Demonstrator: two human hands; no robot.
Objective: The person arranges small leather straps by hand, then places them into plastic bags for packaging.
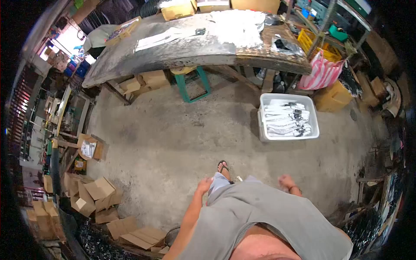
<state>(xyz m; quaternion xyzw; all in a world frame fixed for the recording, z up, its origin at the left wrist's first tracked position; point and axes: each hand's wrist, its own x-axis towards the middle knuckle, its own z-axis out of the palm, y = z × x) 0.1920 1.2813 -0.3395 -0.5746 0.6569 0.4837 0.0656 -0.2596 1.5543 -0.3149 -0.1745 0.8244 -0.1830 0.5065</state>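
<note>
My left hand [205, 185] hangs beside my left thigh, its fingers loosely curled and partly hidden against the grey shorts. On the other side my right hand [287, 182] hangs free over the concrete floor, blurred, with a band at its wrist. Neither hand touches the white plastic bin [289, 138], which stands on the floor ahead to the right. Inside it lie bundled white items [284, 118] with black parts. More white pieces [238, 27] are spread on the long worn workbench [173, 55] in front.
Under the bench stands a green stool [185, 89]. Opened cardboard boxes [100, 189] lie at the lower left. A pink-striped bag [321, 71], a cardboard box [333, 99] and a yellow crate [308, 40] are at the right. Shelving runs along the left side.
</note>
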